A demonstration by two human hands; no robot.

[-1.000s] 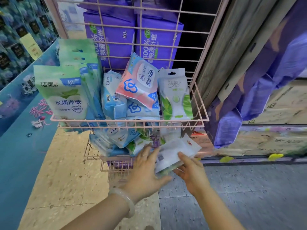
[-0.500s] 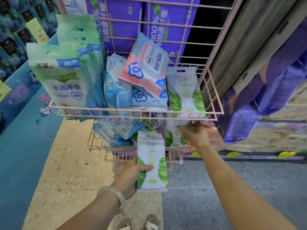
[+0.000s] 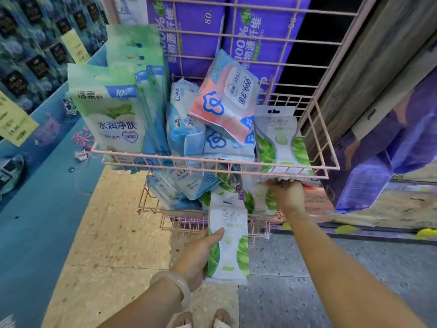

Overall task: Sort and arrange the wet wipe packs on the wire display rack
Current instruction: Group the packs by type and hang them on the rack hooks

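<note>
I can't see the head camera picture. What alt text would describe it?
A person's left hand holds a white and green wipe pack below a pink wire rack, while the right hand grips another green pack on the lower shelf. The upper basket holds green, blue and pink packs, with purple packs behind.

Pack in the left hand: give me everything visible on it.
The white-and-green wipe pack is a flat, soft, glossy plastic pouch: white centre, green leaf shapes down both sides, pale script near the top, a dark hang slot in the top flap. It stands roughly upright, print facing the camera, below and in front of the pink wire rack. The left hand grips its left edge, thumb across the front. Nothing else visibly touches it.
</note>
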